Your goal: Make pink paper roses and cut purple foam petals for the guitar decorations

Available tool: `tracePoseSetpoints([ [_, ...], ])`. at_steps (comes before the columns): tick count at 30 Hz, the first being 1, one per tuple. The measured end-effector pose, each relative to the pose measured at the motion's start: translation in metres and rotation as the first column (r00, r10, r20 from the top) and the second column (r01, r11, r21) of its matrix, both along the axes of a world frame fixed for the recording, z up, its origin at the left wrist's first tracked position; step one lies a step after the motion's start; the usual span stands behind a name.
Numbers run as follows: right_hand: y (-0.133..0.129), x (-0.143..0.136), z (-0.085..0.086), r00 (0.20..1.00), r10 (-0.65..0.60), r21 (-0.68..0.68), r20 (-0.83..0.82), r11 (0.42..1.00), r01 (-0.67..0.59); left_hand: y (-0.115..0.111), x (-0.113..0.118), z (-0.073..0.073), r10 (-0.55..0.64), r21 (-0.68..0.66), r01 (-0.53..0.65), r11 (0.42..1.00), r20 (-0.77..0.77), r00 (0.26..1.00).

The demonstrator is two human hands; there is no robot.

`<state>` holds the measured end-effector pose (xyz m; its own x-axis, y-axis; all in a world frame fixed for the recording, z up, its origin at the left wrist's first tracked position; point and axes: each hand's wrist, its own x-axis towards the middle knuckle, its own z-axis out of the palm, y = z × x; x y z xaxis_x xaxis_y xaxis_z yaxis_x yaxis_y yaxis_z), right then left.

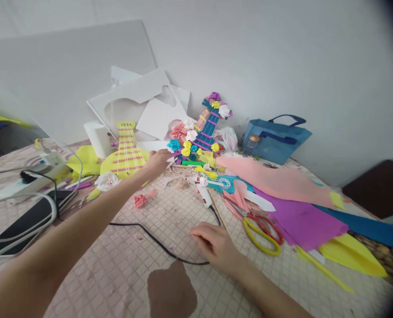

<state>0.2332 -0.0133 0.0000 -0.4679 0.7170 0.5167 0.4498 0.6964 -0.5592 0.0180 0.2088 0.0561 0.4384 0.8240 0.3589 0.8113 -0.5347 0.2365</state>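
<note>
My left hand [158, 162] reaches to the back of the table, between a yellow paper guitar [125, 154] and a cluster of paper flowers [187, 143]; its fingertips are at the cluster's left edge, and what they hold, if anything, is too small to tell. My right hand [216, 245] rests low over the table with its fingers curled together, near a black cord. Beyond it lies a white glue gun [203, 192]. A pink paper rose [139, 201] sits on the tiled-pattern cloth, below my left hand. Behind the flowers stands a blue decorated guitar neck [209, 128].
Red and yellow scissors [264, 234] lie right of my right hand, beside purple paper [309, 221] and pink paper [279, 179]. A blue bag [272, 143] stands at the back. Left are a power strip [32, 181], cables and a dark tablet [24, 221].
</note>
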Motion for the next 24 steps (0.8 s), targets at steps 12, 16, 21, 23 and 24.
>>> tracePoseSetpoints([
  [12, 0.005, -0.022, 0.005, 0.888, -0.205, -0.611, -0.412, 0.785, -0.102, -0.148, -0.020, -0.021, 0.386, -0.602, 0.456, 0.656, 0.786, 0.483],
  [16, 0.010, -0.028, 0.007, 0.808, -0.202, -0.667, -0.553, 0.689, -0.283, -0.166, -0.011, -0.026, 0.364, -0.634, 0.463, 0.620, 0.755, 0.546],
  [21, 0.009, -0.031, 0.006, 0.836, -0.267, -0.717, -0.480, 0.668, -0.198, -0.175, -0.005, -0.026, 0.322, -0.637, 0.459, 0.619, 0.739, 0.591],
  [23, 0.008, -0.032, 0.005, 0.836, -0.275, -0.725, -0.474, 0.661, -0.194, -0.176, -0.005, -0.028, 0.332, -0.650, 0.419, 0.634, 0.718, 0.612],
  [24, 0.008, -0.031, 0.006, 0.836, -0.274, -0.728, -0.475, 0.656, -0.199, -0.176, -0.005, -0.028, 0.338, -0.660, 0.397, 0.638, 0.703, 0.625],
])
